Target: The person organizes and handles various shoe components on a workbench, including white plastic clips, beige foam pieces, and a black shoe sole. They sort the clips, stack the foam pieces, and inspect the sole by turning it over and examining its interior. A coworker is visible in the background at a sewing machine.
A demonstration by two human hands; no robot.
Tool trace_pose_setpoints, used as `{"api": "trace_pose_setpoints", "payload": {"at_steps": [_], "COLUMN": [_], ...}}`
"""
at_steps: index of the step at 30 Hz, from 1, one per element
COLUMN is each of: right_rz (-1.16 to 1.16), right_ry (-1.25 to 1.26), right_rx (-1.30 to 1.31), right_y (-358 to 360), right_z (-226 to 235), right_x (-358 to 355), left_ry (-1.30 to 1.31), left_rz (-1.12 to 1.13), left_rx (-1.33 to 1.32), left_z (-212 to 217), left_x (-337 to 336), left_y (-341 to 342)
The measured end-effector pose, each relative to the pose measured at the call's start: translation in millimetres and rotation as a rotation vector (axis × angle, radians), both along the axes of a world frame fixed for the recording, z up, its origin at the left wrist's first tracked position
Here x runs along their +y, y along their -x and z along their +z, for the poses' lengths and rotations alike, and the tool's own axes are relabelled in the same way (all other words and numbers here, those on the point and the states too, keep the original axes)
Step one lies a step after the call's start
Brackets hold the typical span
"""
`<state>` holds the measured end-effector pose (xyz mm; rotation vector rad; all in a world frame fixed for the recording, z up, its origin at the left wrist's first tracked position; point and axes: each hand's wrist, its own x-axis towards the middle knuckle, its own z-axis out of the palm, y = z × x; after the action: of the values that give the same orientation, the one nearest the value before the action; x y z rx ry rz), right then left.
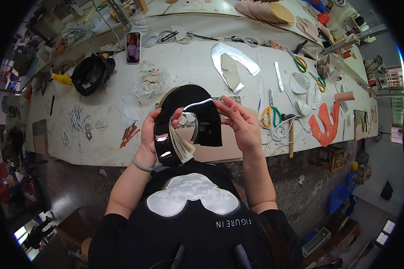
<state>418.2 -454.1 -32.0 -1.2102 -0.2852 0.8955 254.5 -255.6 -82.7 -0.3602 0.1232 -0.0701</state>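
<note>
While the left hand clasps the black glossy shoe upper at its lower-left bend, the right hand pinches its upper-right edge, directly opposite.

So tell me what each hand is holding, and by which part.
Both hold one glossy black shoe upper. The left hand grips its left side, along with a stack of beige pieces; the right hand pinches its upper right edge.

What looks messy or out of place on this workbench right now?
Small brown offcuts and white scraps lie loose on the table left of the left hand. The glossy black shoe upper in both hands looks undamaged.
</note>
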Motion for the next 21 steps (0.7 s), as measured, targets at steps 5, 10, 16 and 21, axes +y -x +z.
{"api": "trace_pose_setpoints", "payload": {"at_steps": [5,10,16,21], "right_rz": [-0.015,-0.068,-0.066,-0.028], "right_ry": [-0.041,-0.119,-0.051,0.111], "right_rx": [0.061,-0.057,-0.003,-0.422], "right_y": [1,4,14,16], "right_z": [-3,-6,-2,-16], "right_x": [0,0,3,-1], "left_ry": [0.02,-0.126,-0.287,-0.324], "left_rz": [0.004,-0.018,0.013,-0.025], "left_rx": [0.021,0.079,0.06,0.074], "left_z": [-1,12,27,27], "left_x": [-1,-3,-11,-8], "left_y": [1,-2,-4,0]}}
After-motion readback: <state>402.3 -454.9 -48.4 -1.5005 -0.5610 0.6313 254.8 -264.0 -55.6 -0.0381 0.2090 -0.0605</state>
